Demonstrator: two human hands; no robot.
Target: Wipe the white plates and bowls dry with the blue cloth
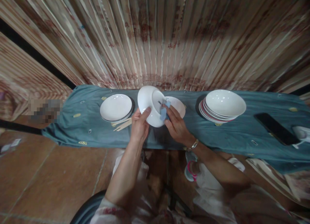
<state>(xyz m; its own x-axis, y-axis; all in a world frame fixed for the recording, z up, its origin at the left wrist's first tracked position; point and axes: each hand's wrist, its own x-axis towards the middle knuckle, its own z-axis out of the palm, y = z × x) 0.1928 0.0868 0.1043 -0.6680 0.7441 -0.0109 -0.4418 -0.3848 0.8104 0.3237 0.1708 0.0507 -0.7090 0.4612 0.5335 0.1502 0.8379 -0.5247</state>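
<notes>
A white bowl (145, 99) is tilted on its side above the cloth-covered table, its foot ring turned toward my right. My left hand (139, 124) grips its lower left rim, thumb on the outer wall. With the fingers of my right hand (176, 124), I press a light blue cloth (163, 113) against the bowl's base. Behind the cloth and the bowl, partly hidden, a white dish (178, 105) rests on the table.
Stacked white plates (116, 107) stand at left, with several wooden chopsticks (123, 124) in front. A stack of white bowls (225, 103) is at right, beside a black phone (276, 128) and a white object (301, 133). The blue-green tablecloth (94, 133) hangs over the front edge; a curtain (155, 40) rises behind.
</notes>
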